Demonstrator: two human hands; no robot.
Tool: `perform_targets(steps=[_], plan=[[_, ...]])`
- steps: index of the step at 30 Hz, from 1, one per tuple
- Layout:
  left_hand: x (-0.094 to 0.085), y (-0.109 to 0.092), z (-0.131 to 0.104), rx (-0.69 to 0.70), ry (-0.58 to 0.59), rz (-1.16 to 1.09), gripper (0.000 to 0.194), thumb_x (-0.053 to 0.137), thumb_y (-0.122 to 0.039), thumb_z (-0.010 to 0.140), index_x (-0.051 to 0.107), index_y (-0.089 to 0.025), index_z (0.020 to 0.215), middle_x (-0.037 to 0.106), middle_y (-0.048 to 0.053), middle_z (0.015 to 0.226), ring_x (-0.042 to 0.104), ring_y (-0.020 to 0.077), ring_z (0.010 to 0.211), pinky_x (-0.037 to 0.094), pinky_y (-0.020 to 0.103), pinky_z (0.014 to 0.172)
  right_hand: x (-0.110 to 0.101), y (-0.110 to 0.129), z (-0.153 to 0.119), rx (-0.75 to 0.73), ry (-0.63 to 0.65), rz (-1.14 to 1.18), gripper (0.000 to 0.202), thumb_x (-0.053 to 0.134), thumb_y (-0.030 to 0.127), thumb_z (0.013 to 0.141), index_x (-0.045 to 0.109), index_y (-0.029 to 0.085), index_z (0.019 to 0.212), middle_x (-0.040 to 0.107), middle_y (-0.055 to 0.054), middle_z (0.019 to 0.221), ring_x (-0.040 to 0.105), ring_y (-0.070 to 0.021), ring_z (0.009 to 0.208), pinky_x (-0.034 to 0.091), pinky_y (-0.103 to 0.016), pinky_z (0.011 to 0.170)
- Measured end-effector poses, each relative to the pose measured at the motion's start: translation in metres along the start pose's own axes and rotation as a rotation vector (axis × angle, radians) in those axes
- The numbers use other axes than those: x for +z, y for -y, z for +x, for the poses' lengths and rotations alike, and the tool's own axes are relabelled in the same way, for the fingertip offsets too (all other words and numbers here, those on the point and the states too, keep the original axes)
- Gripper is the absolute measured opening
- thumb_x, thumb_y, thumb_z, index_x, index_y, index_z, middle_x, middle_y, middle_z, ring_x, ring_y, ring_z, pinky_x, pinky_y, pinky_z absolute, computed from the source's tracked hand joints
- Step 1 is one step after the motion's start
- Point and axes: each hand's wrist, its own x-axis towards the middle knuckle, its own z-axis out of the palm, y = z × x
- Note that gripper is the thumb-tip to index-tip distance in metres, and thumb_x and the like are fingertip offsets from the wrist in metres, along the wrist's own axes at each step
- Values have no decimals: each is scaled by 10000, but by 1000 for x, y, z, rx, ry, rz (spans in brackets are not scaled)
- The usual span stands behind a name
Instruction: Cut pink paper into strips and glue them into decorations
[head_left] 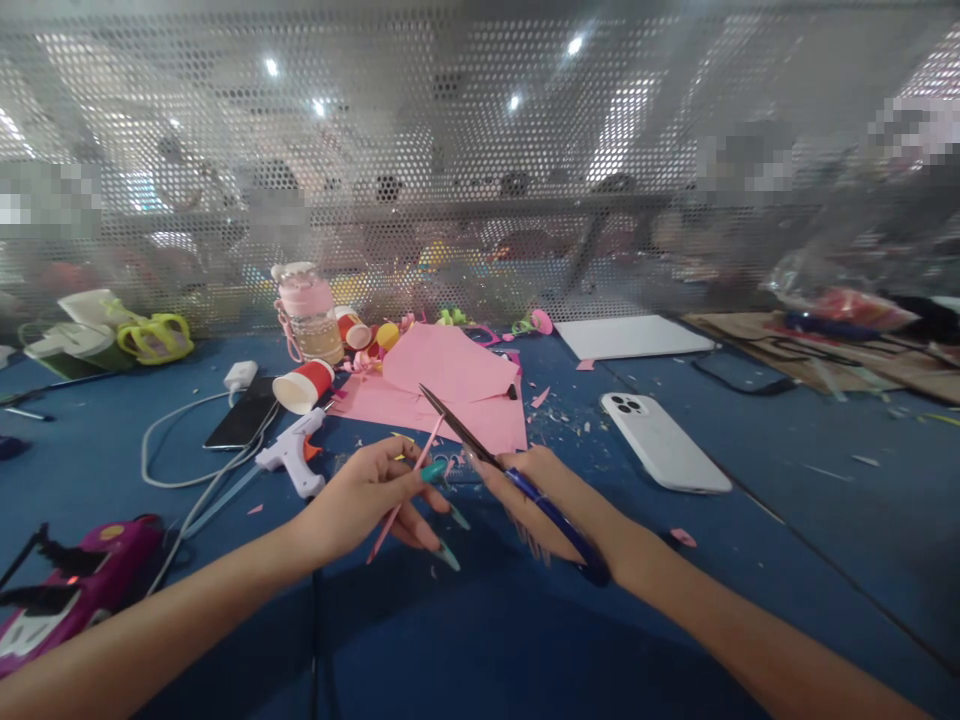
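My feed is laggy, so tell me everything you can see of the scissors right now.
The blue-handled scissors with dark metal blades are gripped in the right hand, fingers through the blue plastic loops. The blades look nearly closed, pointing up and left above the blue table. They cross the thin pink paper strip pinched by the left hand. The pink paper sheet lies behind.

Left hand (360, 500) holds pink strip (409, 480); right hand (555, 500) holds scissors (480, 450).
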Motion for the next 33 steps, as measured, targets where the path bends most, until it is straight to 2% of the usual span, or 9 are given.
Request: perform_targets(steps=[10,15,19,21,26,30,33], plan=[[-9,2,7,-18,-28,12,329,701,-346,672,469,-148,794,688,32,695,644,142,445,527,221,441,-6,4,15,135,178,7,506,306,361,884,368,204,407,433,14,326,480,-110,310,355,-219,396],[-14,1,13,-68,-111,-43,234,682,-236,691,481,-135,757,689,44,678,637,132,435,515,197,428,-7,5,28,316,362,165,493,330,372,878,375,206,416,372,50,296,416,-96,260,337,-212,318],[-17,2,17,-103,-118,-76,179,647,-179,717,475,-134,735,686,45,661,644,136,447,520,197,436,-5,8,33,480,409,210,479,311,404,880,351,218,440,336,65,295,386,-101,242,333,-221,272],[-17,3,18,-116,-125,-85,147,619,-151,738,472,-135,738,686,44,654,645,136,451,521,194,436,-3,8,35,452,425,144,487,291,413,883,339,221,438,339,61,285,380,-105,233,329,-229,272],[-17,3,19,-132,-121,-105,122,567,-110,775,461,-143,724,684,39,625,643,130,449,516,185,431,0,-2,51,191,333,-2,412,308,308,888,363,205,493,390,57,349,442,-102,350,347,-221,403],[-15,1,19,-127,-148,-87,123,552,-100,790,460,-138,719,684,45,630,639,128,442,514,189,432,-1,-8,68,147,284,-63,383,391,279,858,371,200,484,434,42,408,492,-125,473,363,-233,500],[-15,2,20,-88,-177,-53,116,509,-89,818,453,-138,730,683,37,638,635,124,433,515,199,431,-4,-6,71,171,271,-118,408,382,274,866,386,199,465,458,31,401,516,-133,477,376,-227,517]])
